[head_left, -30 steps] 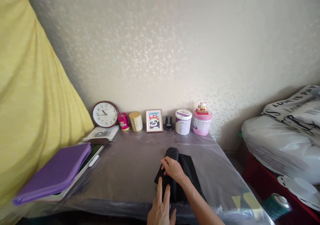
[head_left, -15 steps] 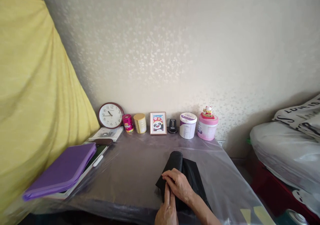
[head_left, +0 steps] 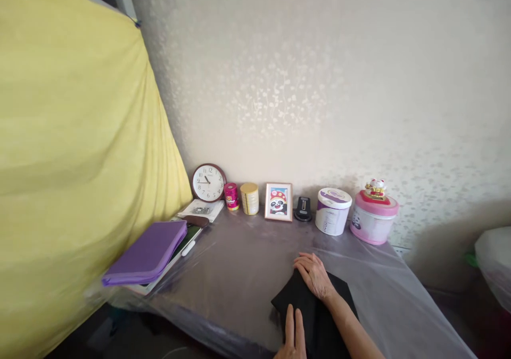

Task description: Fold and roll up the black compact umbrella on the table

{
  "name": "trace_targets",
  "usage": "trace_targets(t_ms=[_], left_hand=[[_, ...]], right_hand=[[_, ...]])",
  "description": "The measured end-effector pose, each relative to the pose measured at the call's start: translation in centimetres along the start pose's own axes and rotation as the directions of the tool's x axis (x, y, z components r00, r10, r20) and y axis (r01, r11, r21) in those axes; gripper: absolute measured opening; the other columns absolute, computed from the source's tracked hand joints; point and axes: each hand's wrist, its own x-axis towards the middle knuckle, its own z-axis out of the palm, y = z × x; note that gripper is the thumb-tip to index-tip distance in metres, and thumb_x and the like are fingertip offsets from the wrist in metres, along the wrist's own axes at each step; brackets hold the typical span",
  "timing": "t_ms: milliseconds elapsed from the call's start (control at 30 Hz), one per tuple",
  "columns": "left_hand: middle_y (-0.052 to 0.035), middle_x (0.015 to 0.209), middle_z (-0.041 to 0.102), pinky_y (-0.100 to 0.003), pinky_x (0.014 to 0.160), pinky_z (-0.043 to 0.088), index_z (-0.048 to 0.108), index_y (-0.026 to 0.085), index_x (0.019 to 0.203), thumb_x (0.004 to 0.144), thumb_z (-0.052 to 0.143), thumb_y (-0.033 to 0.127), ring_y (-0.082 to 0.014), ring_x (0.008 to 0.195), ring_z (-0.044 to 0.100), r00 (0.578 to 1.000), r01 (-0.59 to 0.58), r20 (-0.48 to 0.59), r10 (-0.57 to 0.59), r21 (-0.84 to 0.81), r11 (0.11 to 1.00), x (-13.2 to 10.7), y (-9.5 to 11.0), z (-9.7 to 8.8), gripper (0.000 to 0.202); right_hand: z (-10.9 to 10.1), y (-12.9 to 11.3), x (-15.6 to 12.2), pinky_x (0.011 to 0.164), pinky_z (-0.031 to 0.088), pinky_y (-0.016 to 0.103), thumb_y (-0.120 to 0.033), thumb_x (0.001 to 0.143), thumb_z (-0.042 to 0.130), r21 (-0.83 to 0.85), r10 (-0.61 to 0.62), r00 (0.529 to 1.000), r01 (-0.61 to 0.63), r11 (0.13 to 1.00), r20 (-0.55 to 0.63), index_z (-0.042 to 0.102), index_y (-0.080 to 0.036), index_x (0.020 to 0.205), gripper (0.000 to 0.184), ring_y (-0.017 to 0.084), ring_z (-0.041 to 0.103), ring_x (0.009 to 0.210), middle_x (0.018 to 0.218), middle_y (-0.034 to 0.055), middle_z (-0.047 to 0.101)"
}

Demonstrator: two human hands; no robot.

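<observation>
1 black sheet (head_left: 319,329) — plain, angular, pointed at left

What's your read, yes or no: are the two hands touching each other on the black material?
No, the right hand lies near the far edge of the black material, which shows between it and the left hand.

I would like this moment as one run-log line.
left hand: on black item | right hand: across its far edge | black item: lying on table
</observation>
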Motion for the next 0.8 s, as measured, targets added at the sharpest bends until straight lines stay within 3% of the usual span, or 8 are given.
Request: trace_targets(t_ms=[133, 233, 367, 433, 500, 633, 800], left_hand=[[0.0028, 0.144, 0.007, -0.028, 0.07, 0.05, 0.005, 0.035, 0.133, 0.063, 0.016, -0.01, -0.0198, 0.09, 0.062, 0.999, 0.049, 0.016, -0.05, 0.051, 0.998, -0.1, 0.4, -0.5, 0.083], [0.0002, 0.144, 0.004, -0.029, 0.069, 0.05, 0.004, 0.033, 0.134, 0.063, 0.023, -0.008, -0.021, 0.087, 0.063, 1.0, 0.022, 0.016, -0.023, 0.076, 0.997, -0.7, 0.4, -1.0, 0.084], [-0.0042, 0.145, -0.001, -0.024, 0.072, 0.047, 0.0, 0.024, 0.136, 0.065, 0.03, -0.005, -0.0195, 0.095, 0.06, 0.996, -0.09, -0.02, 0.091, 0.058, 0.994, -1.8, -0.1, -1.6, 0.082], [-0.0059, 0.145, -0.003, -0.022, 0.072, 0.046, -0.002, 0.022, 0.136, 0.069, 0.029, -0.002, -0.0182, 0.094, 0.06, 0.991, -0.132, -0.031, 0.134, 0.049, 0.99, -2.4, -0.2, -2.0, 0.078], [-0.0063, 0.145, -0.005, -0.022, 0.071, 0.045, -0.004, 0.021, 0.137, 0.072, 0.028, 0.0, -0.0171, 0.093, 0.06, 0.985, -0.164, -0.036, 0.166, 0.054, 0.985, -3.0, -0.2, -2.5, 0.075], [-0.0086, 0.146, -0.005, -0.022, 0.07, 0.044, -0.006, 0.018, 0.137, 0.076, 0.025, 0.001, -0.0151, 0.088, 0.061, 0.983, -0.175, -0.043, 0.181, 0.111, 0.978, -3.9, 0.0, -3.1, 0.071], [-0.0139, 0.145, 0.0, -0.02, 0.067, 0.043, -0.006, 0.017, 0.138, 0.079, 0.027, 0.005, -0.014, 0.084, 0.061, 0.98, -0.17, -0.076, 0.184, 0.155, 0.973, -4.1, -0.1, -2.6, 0.068]], right_hand=[[0.2, 1.8, 1.5, 0.088, 0.038, 0.033, -0.032, 0.088, 0.031, -0.056, 0.133, 0.99, -0.135, 0.989, -0.035, 0.065, -0.021, 0.088, 0.036, 0.02, 0.057, 0.097, 0.097, 0.0059, 0.066], [-1.1, 2.8, 0.9, 0.088, 0.038, 0.032, -0.03, 0.087, 0.031, -0.118, 0.273, 0.95, -0.291, 0.949, -0.151, 0.063, -0.018, 0.094, 0.036, 0.02, 0.058, 0.097, 0.098, 0.0087, 0.065], [-3.8, 3.8, -3.4, 0.086, 0.039, 0.03, -0.028, 0.084, 0.034, -0.086, 0.451, 0.841, -0.495, 0.865, -0.299, 0.061, -0.014, 0.096, 0.032, 0.021, 0.058, 0.096, 0.1, 0.0107, 0.064], [-4.7, 4.1, -6.3, 0.082, 0.041, 0.03, -0.03, 0.083, 0.034, -0.056, 0.558, 0.775, -0.597, 0.8, -0.297, 0.061, -0.014, 0.094, 0.033, 0.022, 0.059, 0.092, 0.097, 0.0109, 0.065], [-5.2, 4.0, -8.9, 0.077, 0.042, 0.031, -0.034, 0.083, 0.032, -0.03, 0.625, 0.741, -0.65, 0.759, -0.247, 0.062, -0.016, 0.091, 0.035, 0.022, 0.061, 0.087, 0.092, 0.0098, 0.066], [-5.2, 2.8, -11.5, 0.068, 0.042, 0.028, -0.041, 0.082, 0.032, 0.077, 0.682, 0.723, -0.678, 0.731, -0.113, 0.064, -0.018, 0.085, 0.039, 0.022, 0.062, 0.079, 0.08, 0.0072, 0.067], [-5.3, 0.5, -11.3, 0.07, 0.04, 0.028, -0.045, 0.08, 0.036, 0.129, 0.644, 0.751, -0.631, 0.765, -0.143, 0.062, -0.019, 0.086, 0.038, 0.022, 0.061, 0.082, 0.084, 0.0062, 0.067]])
